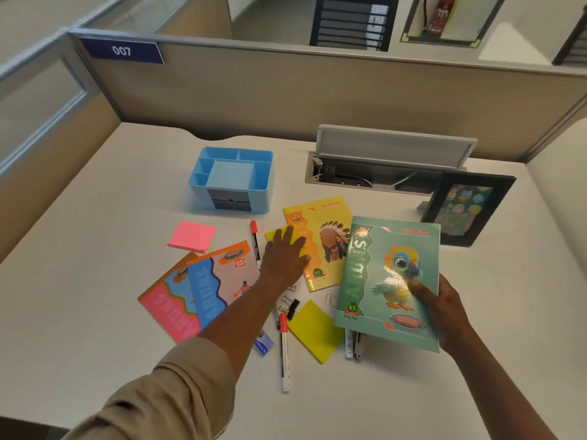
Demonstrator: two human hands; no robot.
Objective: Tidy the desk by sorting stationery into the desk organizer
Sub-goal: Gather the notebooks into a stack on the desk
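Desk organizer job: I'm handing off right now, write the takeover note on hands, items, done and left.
Right hand grips the green notebook, lifted off the desk. Left hand lies flat on the yellow notebook and a yellow sticky pad.
Blue desk organizer looks empty: nothing sorted yet.
Left: two red-capped markers, pink sticky pad, yellow sticky pad, binder clips, two orange notebooks.

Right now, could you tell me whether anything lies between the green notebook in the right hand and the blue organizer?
Yes: the yellow notebook lies flat between the green notebook and the blue organizer, with the left hand resting on it.
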